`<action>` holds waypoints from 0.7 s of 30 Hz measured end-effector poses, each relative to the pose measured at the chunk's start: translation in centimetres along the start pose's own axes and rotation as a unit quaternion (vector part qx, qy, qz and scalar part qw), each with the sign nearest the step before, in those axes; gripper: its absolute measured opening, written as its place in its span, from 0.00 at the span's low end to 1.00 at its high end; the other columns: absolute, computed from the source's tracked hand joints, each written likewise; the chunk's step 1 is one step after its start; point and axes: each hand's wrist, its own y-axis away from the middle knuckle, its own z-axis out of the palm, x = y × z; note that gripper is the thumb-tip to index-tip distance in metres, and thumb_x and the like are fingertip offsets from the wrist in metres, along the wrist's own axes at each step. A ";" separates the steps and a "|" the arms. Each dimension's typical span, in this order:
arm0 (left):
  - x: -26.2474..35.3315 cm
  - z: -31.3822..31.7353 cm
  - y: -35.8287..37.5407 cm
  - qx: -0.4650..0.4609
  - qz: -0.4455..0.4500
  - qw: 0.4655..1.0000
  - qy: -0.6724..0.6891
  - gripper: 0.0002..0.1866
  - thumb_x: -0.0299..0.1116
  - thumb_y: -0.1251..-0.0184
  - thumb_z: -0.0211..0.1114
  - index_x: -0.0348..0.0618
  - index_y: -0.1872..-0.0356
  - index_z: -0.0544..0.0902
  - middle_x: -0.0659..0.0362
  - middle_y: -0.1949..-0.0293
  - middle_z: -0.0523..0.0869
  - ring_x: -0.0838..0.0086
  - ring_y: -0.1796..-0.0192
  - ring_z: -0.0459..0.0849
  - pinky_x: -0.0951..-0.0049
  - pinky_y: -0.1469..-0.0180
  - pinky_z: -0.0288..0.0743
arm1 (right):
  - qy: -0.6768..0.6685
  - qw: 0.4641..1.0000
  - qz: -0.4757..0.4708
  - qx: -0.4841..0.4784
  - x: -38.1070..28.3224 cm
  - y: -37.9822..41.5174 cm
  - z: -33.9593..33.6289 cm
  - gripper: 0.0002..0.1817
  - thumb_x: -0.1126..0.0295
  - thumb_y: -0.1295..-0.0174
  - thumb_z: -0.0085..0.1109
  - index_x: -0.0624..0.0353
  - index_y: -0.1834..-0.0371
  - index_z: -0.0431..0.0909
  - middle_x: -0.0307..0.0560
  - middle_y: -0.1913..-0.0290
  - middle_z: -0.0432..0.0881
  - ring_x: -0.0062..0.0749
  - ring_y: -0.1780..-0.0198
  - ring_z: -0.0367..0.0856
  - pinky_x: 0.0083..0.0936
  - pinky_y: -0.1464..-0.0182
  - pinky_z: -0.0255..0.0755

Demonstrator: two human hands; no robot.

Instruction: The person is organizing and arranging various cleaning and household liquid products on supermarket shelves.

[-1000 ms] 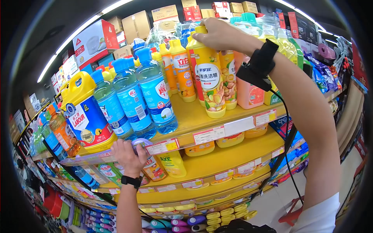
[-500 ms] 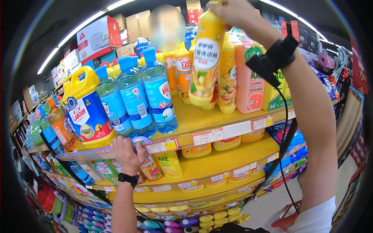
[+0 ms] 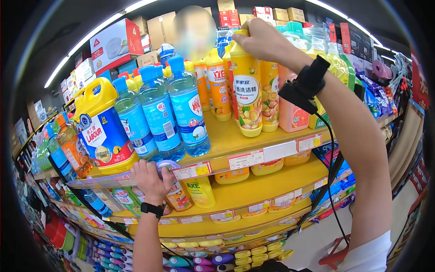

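Note:
My right hand (image 3: 259, 38) grips the top of a yellow bottle (image 3: 247, 90) with a white round label. That bottle stands upright on the yellow top shelf (image 3: 226, 149), close against another yellow bottle (image 3: 269, 93) on its right. My left hand (image 3: 152, 181) rests at the shelf's front edge, closed over it beside a round purple cap (image 3: 167, 165); what its fingers hold is hidden. Blue-capped bottles (image 3: 189, 109) stand above my left hand, with a large yellow and blue jug (image 3: 106, 129) to their left.
Orange bottles (image 3: 219, 86) stand behind the held bottle. Pink (image 3: 293, 109) and yellow-green bottles are at its right. A black cable (image 3: 334, 181) hangs from my right wrist. Lower shelves hold more bottles, and a person (image 3: 195, 34) is beyond the shelf.
My right hand has lowered the yellow bottle from a tilted, raised position to upright on the shelf. My left hand has stayed at the shelf edge.

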 end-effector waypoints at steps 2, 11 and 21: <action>0.1 0.1 0.3 -0.002 0.000 1.000 0.000 0.12 0.38 0.39 0.56 0.39 0.71 0.71 0.48 0.70 0.70 0.52 0.65 0.70 0.55 0.62 0.60 | 0.021 1.000 0.003 -0.018 -0.3 0.7 0.2 0.23 0.58 0.34 0.57 0.74 0.56 0.80 0.66 0.64 0.84 0.50 0.60 0.86 0.39 0.55 0.76; 0.0 0.3 0.3 -0.005 0.007 1.000 -0.021 0.14 0.40 0.37 0.55 0.39 0.72 0.70 0.48 0.70 0.68 0.52 0.65 0.68 0.55 0.61 0.59 | 0.030 0.999 -0.023 0.032 0.6 2.6 2.4 0.22 0.60 0.34 0.55 0.72 0.50 0.74 0.68 0.62 0.83 0.60 0.56 0.83 0.46 0.52 0.77; 0.4 0.2 0.8 -0.028 -0.007 0.998 -0.050 0.13 0.38 0.36 0.52 0.35 0.67 0.71 0.45 0.67 0.68 0.49 0.62 0.68 0.52 0.58 0.60 | -0.124 0.984 -0.054 0.120 4.2 16.4 -0.4 0.13 0.69 0.37 0.60 0.65 0.55 0.73 0.56 0.65 0.77 0.52 0.67 0.80 0.41 0.70 0.72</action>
